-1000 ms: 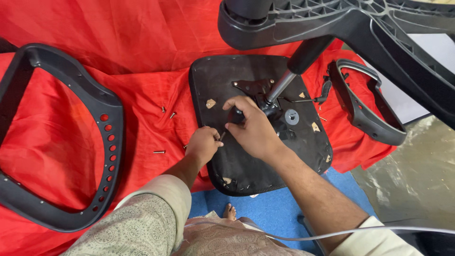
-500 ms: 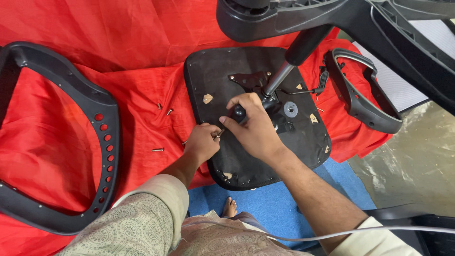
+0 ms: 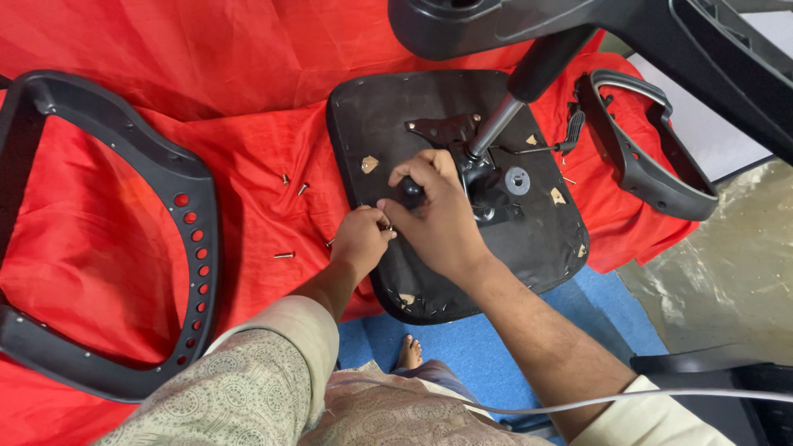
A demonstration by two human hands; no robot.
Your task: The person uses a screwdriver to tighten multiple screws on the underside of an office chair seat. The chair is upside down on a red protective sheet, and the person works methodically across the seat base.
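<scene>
Right hand (image 3: 438, 216) fingers curl closed around the black knob (image 3: 410, 192); left hand (image 3: 361, 239) pinches a small screw just beside them on the seat (image 3: 396, 116).

The cloth (image 3: 165, 74) is bright red. The seat pan (image 3: 388, 116) is black, as are the backrest frame (image 3: 165, 177) and armrest (image 3: 652, 177). The mat (image 3: 471, 347) is blue. The sleeve (image 3: 248, 380) is beige with a paisley pattern.

Black chair seat (image 3: 429, 272) lies underside up on red cloth (image 3: 248, 107).
</scene>
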